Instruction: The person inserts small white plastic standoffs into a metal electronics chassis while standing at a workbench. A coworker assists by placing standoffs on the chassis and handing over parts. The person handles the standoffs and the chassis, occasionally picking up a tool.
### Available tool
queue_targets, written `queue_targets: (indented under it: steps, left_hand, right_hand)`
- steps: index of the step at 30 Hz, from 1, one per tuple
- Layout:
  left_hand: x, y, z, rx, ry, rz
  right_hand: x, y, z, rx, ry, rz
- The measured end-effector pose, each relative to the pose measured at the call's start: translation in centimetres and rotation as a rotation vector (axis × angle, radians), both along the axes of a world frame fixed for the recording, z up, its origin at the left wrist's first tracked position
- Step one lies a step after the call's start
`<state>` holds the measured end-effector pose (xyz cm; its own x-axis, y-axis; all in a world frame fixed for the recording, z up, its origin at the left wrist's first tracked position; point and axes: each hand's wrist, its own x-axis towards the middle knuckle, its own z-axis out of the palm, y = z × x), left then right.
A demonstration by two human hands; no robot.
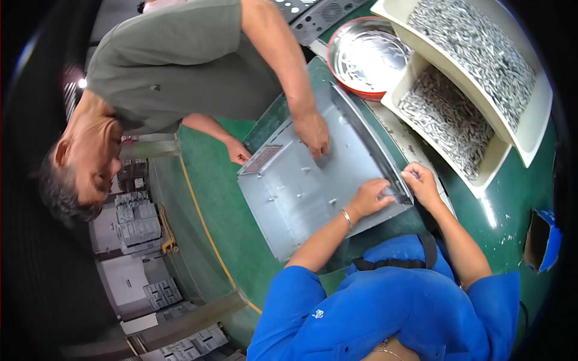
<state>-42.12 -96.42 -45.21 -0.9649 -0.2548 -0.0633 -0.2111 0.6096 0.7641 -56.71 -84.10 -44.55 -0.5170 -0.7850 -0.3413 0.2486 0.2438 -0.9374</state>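
A grey sheet-metal panel [295, 198] with raised edges, a perforated section and several small studs lies tilted on the green table in front of me. My left hand [370, 198] is over its near right corner, fingers curled together; anything in them is too small to make out. Beside the same corner, just outside the raised edge, my right hand [421, 182] is closed in a pinch, its contents hidden. A co-worker's hand [312, 135] reaches down onto the middle of the panel, and the co-worker's other hand [238, 152] is at its far left corner.
Two cream bins [394, 99] full of small metal pieces overlap at the far right. A round, red-rimmed metal bowl [367, 57] sits left of them. Perforated metal parts [328, 15] lie beyond. A blue open box [545, 240] stands at the right edge.
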Motion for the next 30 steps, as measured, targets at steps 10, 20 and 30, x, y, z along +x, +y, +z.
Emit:
queue_targets:
  steps: [10, 20, 30]
  left_hand:
    - [-0.1, 0.2, -0.3, 0.026, 0.014, 0.013]
    - [-0.3, 0.2, 0.2, 0.034, -0.011, 0.008]
    - [-0.1, 0.3, -0.3, 0.003, -0.018, -0.015]
  right_hand:
    - [-0.5, 0.0, -2.0, 0.059, 0.056, 0.134]
    - [-0.2, 0.3, 0.5, -0.077, -0.170, 0.021]
    - [0.4, 0.6, -0.7, -0.034, -0.210, 0.006]
